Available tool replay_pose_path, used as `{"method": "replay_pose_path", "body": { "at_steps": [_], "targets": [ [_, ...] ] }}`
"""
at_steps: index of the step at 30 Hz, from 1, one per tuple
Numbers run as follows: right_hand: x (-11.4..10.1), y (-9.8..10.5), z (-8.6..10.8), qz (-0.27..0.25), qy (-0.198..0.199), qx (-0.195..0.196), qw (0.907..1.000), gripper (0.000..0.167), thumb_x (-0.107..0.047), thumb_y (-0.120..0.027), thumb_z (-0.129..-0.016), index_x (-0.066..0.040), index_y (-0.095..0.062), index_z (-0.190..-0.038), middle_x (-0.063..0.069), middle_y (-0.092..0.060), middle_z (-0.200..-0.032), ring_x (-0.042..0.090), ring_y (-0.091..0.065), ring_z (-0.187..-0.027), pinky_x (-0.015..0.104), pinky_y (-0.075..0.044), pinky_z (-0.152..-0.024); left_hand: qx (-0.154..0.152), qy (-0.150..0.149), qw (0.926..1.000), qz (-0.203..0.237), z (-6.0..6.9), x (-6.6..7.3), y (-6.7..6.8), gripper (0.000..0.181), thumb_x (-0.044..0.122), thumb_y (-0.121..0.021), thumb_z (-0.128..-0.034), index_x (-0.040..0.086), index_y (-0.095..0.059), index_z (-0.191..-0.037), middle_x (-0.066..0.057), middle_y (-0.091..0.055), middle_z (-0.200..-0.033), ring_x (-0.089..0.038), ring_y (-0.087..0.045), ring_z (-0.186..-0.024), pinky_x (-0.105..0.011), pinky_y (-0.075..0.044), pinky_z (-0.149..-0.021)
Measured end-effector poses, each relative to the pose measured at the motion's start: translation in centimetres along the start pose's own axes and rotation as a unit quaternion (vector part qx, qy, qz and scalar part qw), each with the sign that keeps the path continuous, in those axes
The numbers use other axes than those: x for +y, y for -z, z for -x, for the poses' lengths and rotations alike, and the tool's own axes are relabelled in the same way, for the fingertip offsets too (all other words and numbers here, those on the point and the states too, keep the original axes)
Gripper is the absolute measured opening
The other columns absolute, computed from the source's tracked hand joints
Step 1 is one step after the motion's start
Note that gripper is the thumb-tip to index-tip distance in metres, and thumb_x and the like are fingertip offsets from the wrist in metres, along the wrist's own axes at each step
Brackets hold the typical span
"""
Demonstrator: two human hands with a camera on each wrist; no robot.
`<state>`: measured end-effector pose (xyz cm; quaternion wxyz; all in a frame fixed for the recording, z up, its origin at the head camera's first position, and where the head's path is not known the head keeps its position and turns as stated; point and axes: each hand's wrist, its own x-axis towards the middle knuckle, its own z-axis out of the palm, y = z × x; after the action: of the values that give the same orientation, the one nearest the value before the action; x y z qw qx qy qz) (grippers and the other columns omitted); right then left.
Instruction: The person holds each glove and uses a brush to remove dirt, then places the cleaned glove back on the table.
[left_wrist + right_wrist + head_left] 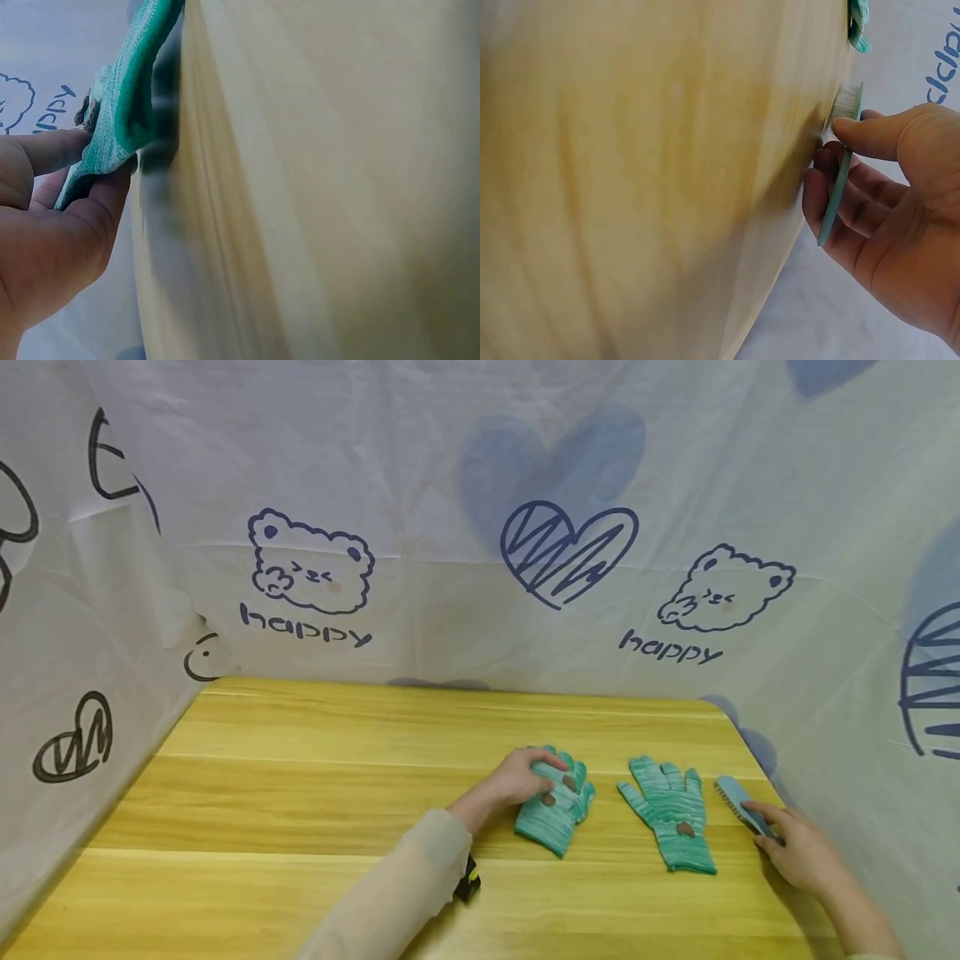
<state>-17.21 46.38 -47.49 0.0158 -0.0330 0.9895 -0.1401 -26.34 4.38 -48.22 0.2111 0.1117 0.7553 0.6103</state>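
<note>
My left hand (pixel 522 777) pinches a green-and-white knitted glove (pixel 551 822) at its left edge. In the left wrist view, thumb and fingers lie on either side of the glove's folded fabric (pixel 124 112), which stands off the table there. Brown patches (pixel 548 799) mark its upper face. A second matching glove (pixel 678 814) lies flat to the right, fingers pointing away, with one brown patch near the cuff. Beyond it, my right hand (pixel 802 847) grips a light blue-green brush (pixel 735 793). Pale bristles (pixel 846 100) show in the right wrist view; fingers partly hide the handle.
The wood-grain table (pixel 262 777) is bounded by a white printed cloth (pixel 420 460) at the back and both sides. A small black and yellow object (pixel 468 881) sits beside the left sleeve (pixel 405 885), partly hidden by it.
</note>
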Motion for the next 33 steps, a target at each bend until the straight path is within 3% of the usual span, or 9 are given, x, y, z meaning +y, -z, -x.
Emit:
{"method": "replay_pose_path", "body": {
  "at_steps": [7, 11, 14, 18, 21, 25, 28, 30, 33],
  "targets": [
    [0.0, -0.1, 0.4, -0.008, 0.001, 0.009, 0.9999, 0.050, -0.002, -0.068, -0.095, 0.007, -0.054, -0.141, 0.034, -0.061, -0.113, 0.051, -0.061, -0.098, 0.061, -0.051, -0.075, -0.001, -0.007, 0.9995, 0.031, 0.2, 0.1, 0.4, 0.031, -0.010, -0.065, -0.0941, 0.009, -0.075, -0.117, -0.017, -0.059, -0.143, -0.022, -0.070, -0.075, -0.027, -0.057, -0.066],
    [-0.4, 0.0, 0.5, -0.017, -0.001, 0.019, 0.9997, 0.050, -0.003, -0.067, -0.096, 0.008, -0.053, -0.143, 0.035, -0.060, -0.115, 0.049, -0.061, -0.097, 0.060, -0.051, -0.074, 0.006, -0.014, 0.9986, 0.051, 0.3, 0.2, 0.8, 0.031, -0.009, -0.065, -0.0941, 0.009, -0.075, -0.118, -0.016, -0.057, -0.146, -0.022, -0.070, -0.076, -0.027, -0.057, -0.067],
    [-1.2, 0.2, 0.7, -0.023, -0.009, 0.031, 0.9992, 0.051, -0.003, -0.064, -0.098, 0.006, -0.050, -0.146, 0.036, -0.058, -0.120, 0.048, -0.063, -0.097, 0.060, -0.052, -0.075, 0.010, -0.022, 0.9975, 0.067, 0.6, 0.4, 1.4, 0.031, -0.008, -0.064, -0.0954, 0.008, -0.074, -0.120, -0.015, -0.054, -0.149, -0.021, -0.069, -0.076, -0.028, -0.057, -0.068],
    [-3.1, 0.3, 0.7, -0.041, 0.004, 0.065, 0.9970, 0.052, -0.001, -0.063, -0.099, 0.003, -0.049, -0.149, 0.037, -0.055, -0.127, 0.050, -0.065, -0.098, 0.058, -0.055, -0.073, 0.016, -0.041, 0.9951, 0.089, 1.1, 0.7, 2.4, 0.032, -0.007, -0.064, -0.0969, 0.006, -0.071, -0.126, -0.019, -0.062, -0.138, -0.022, -0.069, -0.076, -0.028, -0.058, -0.069],
    [-5.0, 0.2, 0.5, -0.055, 0.045, 0.117, 0.9906, 0.054, 0.004, -0.066, -0.097, 0.002, -0.052, -0.148, 0.035, -0.057, -0.125, 0.049, -0.067, -0.094, 0.045, -0.057, -0.065, 0.034, -0.056, 0.9938, 0.090, 1.8, 1.1, 3.5, 0.034, -0.005, -0.064, -0.0972, 0.005, -0.069, -0.129, -0.020, -0.064, -0.134, -0.021, -0.070, -0.075, -0.029, -0.058, -0.070],
    [-7.8, 0.0, 0.0, -0.075, 0.093, 0.184, 0.9756, 0.055, 0.008, -0.070, -0.094, 0.001, -0.055, -0.146, 0.030, -0.058, -0.122, 0.043, -0.068, -0.088, 0.028, -0.050, -0.054, 0.060, -0.077, 0.9916, 0.085, 2.9, 1.5, 4.9, 0.034, -0.003, -0.065, -0.0978, 0.006, -0.069, -0.130, -0.018, -0.062, -0.138, -0.018, -0.070, -0.075, -0.030, -0.059, -0.074],
    [-9.8, 0.0, -0.4, -0.098, 0.108, 0.207, 0.9673, 0.055, 0.006, -0.067, -0.096, -0.002, -0.053, -0.149, 0.027, -0.055, -0.125, 0.036, -0.067, -0.087, 0.024, -0.050, -0.054, 0.075, -0.089, 0.9902, 0.078, 3.8, 1.8, 5.7, 0.034, 0.000, -0.066, -0.0988, 0.008, -0.069, -0.132, -0.017, -0.062, -0.139, -0.018, -0.071, -0.078, -0.032, -0.059, -0.081],
    [-11.3, 0.1, -0.7, -0.113, 0.114, 0.215, 0.9633, 0.056, 0.005, -0.065, -0.098, -0.003, -0.051, -0.152, 0.027, -0.054, -0.128, 0.035, -0.066, -0.088, 0.024, -0.052, -0.055, 0.093, -0.095, 0.9890, 0.064, 4.4, 2.0, 6.2, 0.033, 0.002, -0.067, -0.0989, 0.011, -0.070, -0.131, -0.013, -0.059, -0.144, -0.020, -0.071, -0.095, -0.037, -0.056, -0.092],
    [-13.3, 0.3, -1.2, -0.137, 0.127, 0.226, 0.9562, 0.055, 0.003, -0.063, -0.101, -0.005, -0.049, -0.154, 0.027, -0.053, -0.130, 0.030, -0.066, -0.086, 0.022, -0.055, -0.059, 0.113, -0.103, 0.9868, 0.053, 5.2, 2.0, 6.6, 0.033, 0.005, -0.068, -0.0995, 0.013, -0.070, -0.131, -0.010, -0.054, -0.152, -0.026, -0.068, -0.107, -0.042, -0.051, -0.099]
  ]
}}
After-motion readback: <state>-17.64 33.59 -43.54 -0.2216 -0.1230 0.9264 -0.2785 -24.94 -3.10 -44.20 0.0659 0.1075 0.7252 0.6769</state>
